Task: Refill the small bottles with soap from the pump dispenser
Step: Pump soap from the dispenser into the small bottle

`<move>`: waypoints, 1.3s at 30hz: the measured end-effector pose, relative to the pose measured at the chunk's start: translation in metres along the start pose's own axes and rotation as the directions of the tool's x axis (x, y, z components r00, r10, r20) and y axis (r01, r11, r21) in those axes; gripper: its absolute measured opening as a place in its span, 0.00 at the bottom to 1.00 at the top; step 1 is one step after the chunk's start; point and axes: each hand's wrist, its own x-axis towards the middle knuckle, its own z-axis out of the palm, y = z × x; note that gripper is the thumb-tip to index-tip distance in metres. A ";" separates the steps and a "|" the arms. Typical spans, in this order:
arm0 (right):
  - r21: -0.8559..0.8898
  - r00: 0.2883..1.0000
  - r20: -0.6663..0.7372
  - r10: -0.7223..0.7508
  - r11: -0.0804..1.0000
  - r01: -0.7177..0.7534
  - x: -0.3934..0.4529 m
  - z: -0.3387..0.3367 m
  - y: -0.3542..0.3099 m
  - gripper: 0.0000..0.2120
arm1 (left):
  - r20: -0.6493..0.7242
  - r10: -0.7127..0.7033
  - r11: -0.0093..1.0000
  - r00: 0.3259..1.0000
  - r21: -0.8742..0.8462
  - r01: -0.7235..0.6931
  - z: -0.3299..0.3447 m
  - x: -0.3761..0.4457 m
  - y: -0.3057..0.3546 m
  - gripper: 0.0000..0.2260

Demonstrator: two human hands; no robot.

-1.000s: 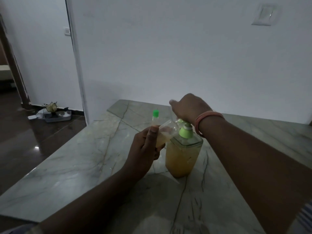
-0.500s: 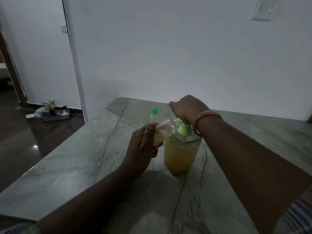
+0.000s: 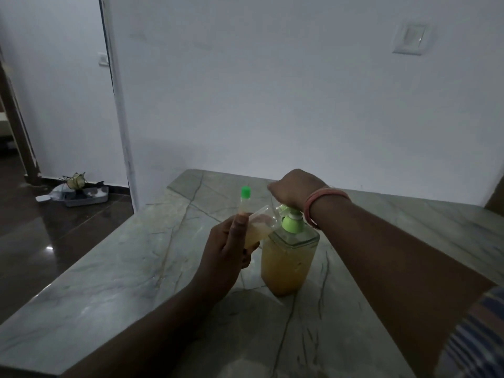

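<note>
A clear pump dispenser point(image 3: 286, 263) with a green collar, about two-thirds full of amber soap, stands on the marble table point(image 3: 122, 282). My right hand point(image 3: 296, 188) rests closed on top of its pump head, which it hides. My left hand point(image 3: 226, 252) holds a small clear bottle point(image 3: 260, 223), tilted with its open mouth at the pump spout and some amber soap inside. Just behind my left thumb stands a second small bottle with a green cap point(image 3: 245, 199); I cannot tell whether my hand touches it.
A white wall runs close behind the table. The table's left edge drops to a dark glossy floor point(image 3: 54, 236), where a grey tray with small items point(image 3: 81, 193) lies by the wall. A wall switch plate point(image 3: 410, 38) is high up at right.
Both hands, the small bottle and the dispenser hold nearly the same pose. My right hand has stayed on the pump head; only my viewpoint has shifted slightly.
</note>
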 end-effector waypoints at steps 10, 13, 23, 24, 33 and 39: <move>0.003 1.000 -0.027 0.012 1.000 -0.012 -0.006 0.002 0.001 0.25 | 0.015 0.003 1.000 1.000 -0.019 -0.002 0.000 0.000 0.001 0.30; -0.019 0.998 -0.055 -0.035 0.999 0.034 -0.004 0.000 -0.004 0.21 | 0.011 0.006 1.000 1.000 -0.017 -0.006 0.000 -0.001 0.002 0.28; -0.018 0.999 -0.035 -0.008 1.000 0.007 -0.006 -0.001 -0.003 0.19 | 0.005 0.007 1.000 1.000 -0.009 -0.007 0.000 -0.002 0.003 0.26; -0.018 0.999 -0.040 -0.014 1.000 0.013 -0.005 -0.001 -0.003 0.20 | 0.005 0.008 1.000 1.000 -0.005 -0.008 0.001 -0.001 0.003 0.24; -0.037 1.000 -0.013 0.004 0.999 -0.004 -0.002 0.002 -0.001 0.17 | 0.011 -0.010 1.000 1.000 0.009 0.009 0.002 -0.001 0.005 0.17; 0.076 0.997 -0.076 -0.002 0.997 0.007 0.000 0.005 0.003 0.23 | 0.018 0.001 1.000 1.000 0.009 -0.001 0.002 0.000 0.005 0.17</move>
